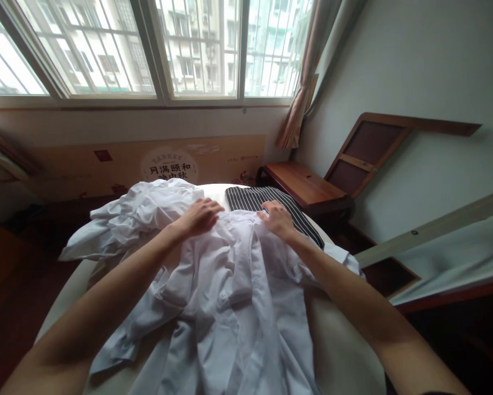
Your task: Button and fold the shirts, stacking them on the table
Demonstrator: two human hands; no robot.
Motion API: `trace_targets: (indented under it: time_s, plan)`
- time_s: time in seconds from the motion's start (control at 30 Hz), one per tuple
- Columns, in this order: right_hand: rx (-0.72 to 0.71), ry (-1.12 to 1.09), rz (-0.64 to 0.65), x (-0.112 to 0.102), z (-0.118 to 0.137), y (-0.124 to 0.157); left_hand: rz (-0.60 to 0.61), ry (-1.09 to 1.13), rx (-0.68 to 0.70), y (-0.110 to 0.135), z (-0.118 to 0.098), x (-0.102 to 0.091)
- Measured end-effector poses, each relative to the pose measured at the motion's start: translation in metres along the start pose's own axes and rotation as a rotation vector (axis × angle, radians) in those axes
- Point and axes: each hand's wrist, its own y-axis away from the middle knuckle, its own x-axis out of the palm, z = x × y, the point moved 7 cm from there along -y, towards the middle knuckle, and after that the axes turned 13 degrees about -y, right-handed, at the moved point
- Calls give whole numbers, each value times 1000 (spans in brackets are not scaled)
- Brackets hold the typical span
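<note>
A white shirt point(230, 285) lies spread and wrinkled over a pale round surface point(345, 329), its collar end away from me. My left hand point(200, 215) is closed on the upper left of the shirt at the collar. The collar's right side is pinched between the thumb and fingers of my right hand point(278, 219). Beyond that hand, partly under the shirt, lies a folded black cloth with white stripes point(271, 197). Bunched white cloth point(147, 206) is heaped to the left of my left hand.
A barred window point(188, 49) spans the far wall above a printed board point(221, 151). At the right back stands a wooden chair point(307, 184), close to a gathered curtain point(298, 118). A pale bar point(435, 227) slants along the right side.
</note>
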Motion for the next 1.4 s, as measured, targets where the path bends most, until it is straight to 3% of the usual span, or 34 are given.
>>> trace_targets:
  time_s: [0.1,0.17,0.23,0.33,0.43,0.5,0.6,0.67,0.7,0.77,0.83,0.87,0.9,1.0,1.13,1.27,1.33,1.4]
  plan:
    - [148,-107,81,17,10,29,141,-36,306,21,-40,20]
    - [112,-244,171,33,25,45,113,-158,326,29,-46,30]
    - [-38,-299,242,46,44,57,64,-261,270,28,-42,36]
    - [-223,-158,358,68,65,75,-17,-316,68,15,-24,35]
    - [-247,-49,377,79,70,88,-129,-308,-235,6,-7,26]
    - [-244,-54,385,79,71,89,-99,-262,-270,4,-9,30]
    - [-158,-151,387,64,60,69,150,-104,-64,4,-24,50]
    - [-51,-234,237,41,42,37,313,66,49,7,-27,59]
    - [-1,-261,119,27,31,19,336,135,38,6,-21,58]
    - [125,-269,-28,13,6,-11,252,154,-170,-1,6,49]
    - [271,-265,-16,16,-15,-31,149,34,-468,-6,39,40]
    - [330,-277,40,22,-23,-36,159,-22,-558,-7,49,41]
    - [369,-300,110,30,-28,-38,217,-48,-590,-9,55,46]
    - [382,-381,241,41,-31,-33,422,9,-507,-14,56,70]
    - [362,-616,225,23,-34,-21,338,350,-510,-12,60,72]
    - [364,-967,546,14,-26,-1,264,1001,-452,-4,60,53]
    - [375,-1060,681,10,-19,10,301,1185,-419,2,57,40]
    - [358,-1132,707,5,-14,14,354,1287,-423,8,53,30]
